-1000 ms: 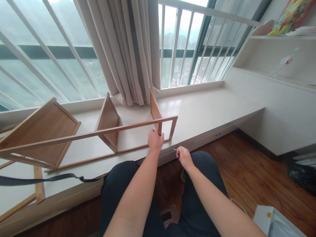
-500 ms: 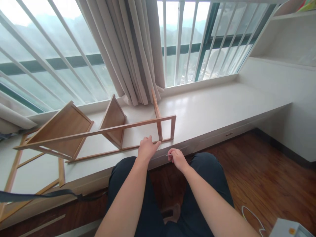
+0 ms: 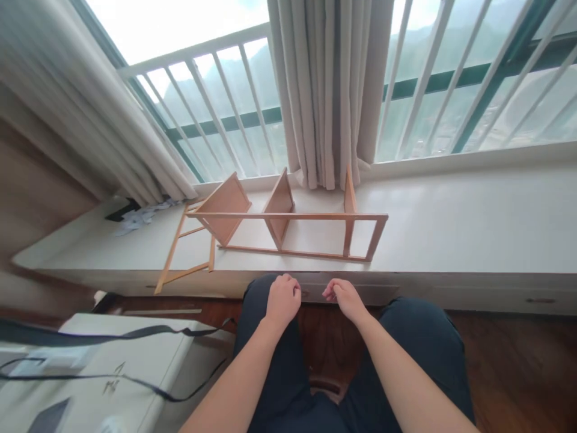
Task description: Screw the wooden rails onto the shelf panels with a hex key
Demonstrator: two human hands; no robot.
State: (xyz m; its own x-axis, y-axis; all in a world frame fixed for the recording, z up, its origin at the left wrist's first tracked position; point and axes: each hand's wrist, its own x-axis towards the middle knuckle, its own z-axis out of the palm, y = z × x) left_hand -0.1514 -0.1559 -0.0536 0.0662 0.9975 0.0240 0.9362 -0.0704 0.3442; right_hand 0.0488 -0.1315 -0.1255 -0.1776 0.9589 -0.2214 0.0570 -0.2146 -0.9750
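Observation:
A wooden shelf frame lies on its side on the white window ledge, with brown panels standing across it. My left hand is curled above my left knee, just short of the ledge's front edge and apart from the wood. Its inner side is turned away, so anything in it is hidden. To its right, my right hand has its fingers closed together in front of the drawer fronts. Whatever it pinches is too small or hidden to make out. Neither hand touches the frame.
A second, ladder-like wooden frame lies left on the ledge, its end overhanging the edge. Crumpled white papers sit further left. A white box with dark straps is at lower left. Curtains hang behind the shelf.
My view has swung left, bringing the white box and papers in. My left hand has come off the frame's lower rail and curled. The thin pale piece at my right fingers no longer shows.

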